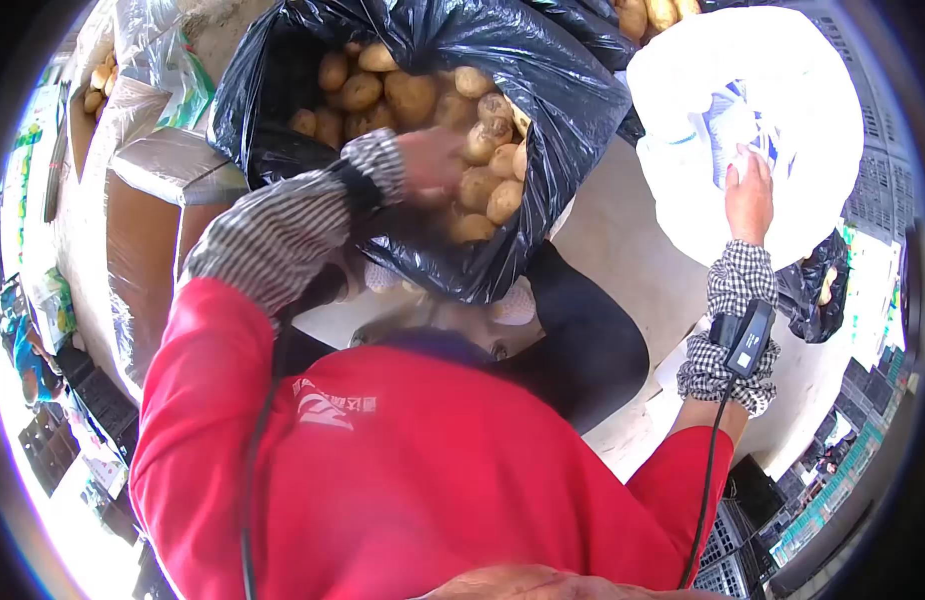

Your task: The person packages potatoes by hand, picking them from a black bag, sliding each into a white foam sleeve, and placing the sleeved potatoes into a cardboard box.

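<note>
A black plastic bag point(573, 110), its mouth wide open, holds several potatoes point(411, 98) in front of my knees. My left hand point(433, 162) is over the potatoes inside the bag, smeared by motion, so its fingers and anything in them cannot be made out. To the right, my right hand point(750, 200) reaches into the mouth of a white bag point(673, 195). Its fingertips are at a bluish-white crumpled piece point(731, 125) inside; whether they grip it is unclear.
Cardboard boxes under clear plastic point(143, 230) stand at the left. More potatoes point(648, 14) lie at the top. A smaller black bag point(818, 290) sits below the white bag. Grey crates point(883, 185) line the right side. Another person point(31, 365) is at the far left.
</note>
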Demonstrator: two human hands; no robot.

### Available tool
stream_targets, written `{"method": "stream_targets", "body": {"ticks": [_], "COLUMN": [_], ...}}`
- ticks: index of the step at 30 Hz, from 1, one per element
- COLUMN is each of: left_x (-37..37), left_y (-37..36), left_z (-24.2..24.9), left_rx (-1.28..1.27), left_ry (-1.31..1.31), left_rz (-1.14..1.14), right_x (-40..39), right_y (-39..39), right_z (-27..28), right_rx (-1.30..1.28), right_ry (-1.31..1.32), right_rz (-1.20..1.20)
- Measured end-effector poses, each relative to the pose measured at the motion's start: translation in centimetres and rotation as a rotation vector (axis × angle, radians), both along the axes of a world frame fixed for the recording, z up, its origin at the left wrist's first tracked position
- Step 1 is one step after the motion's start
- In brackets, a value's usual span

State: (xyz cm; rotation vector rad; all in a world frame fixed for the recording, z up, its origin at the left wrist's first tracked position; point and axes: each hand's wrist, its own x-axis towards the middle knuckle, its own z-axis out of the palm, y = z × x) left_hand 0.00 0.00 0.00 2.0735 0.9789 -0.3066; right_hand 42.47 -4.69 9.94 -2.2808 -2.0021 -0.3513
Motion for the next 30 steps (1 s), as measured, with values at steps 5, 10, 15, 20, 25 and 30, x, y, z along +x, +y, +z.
{"method": "stream_targets", "body": {"ticks": [5,10,15,20,25,30], "left_x": [6.7,6.1,5.5,8.7,5.9,3.5], "left_y": [3.0,3.5,2.0,2.3,3.5,3.9], "left_z": [-3.1,-4.2,-0.8,-5.5,-1.4,-1.0], "left_rx": [0.236,0.246,0.310,0.245,0.120,-0.147], "left_ry": [-0.035,0.186,0.081,-0.045,-0.091,-0.140], "left_rz": [-0.096,-0.084,-0.202,-0.086,-0.180,-0.108], "right_x": [3.0,2.1,1.9,1.6,3.3,2.0], "right_y": [1.3,2.1,4.1,5.3,5.0,5.4], "right_z": [-0.2,-1.1,-1.4,-1.9,-3.3,-2.7], "right_rx": [-0.137,-0.452,-0.441,-0.335,-0.130,-0.165], "right_ry": [-0.283,-0.311,-0.164,-0.136,-0.316,-0.326], "right_rz": [-0.011,-0.161,-0.292,-0.334,-0.128,-0.125]}}
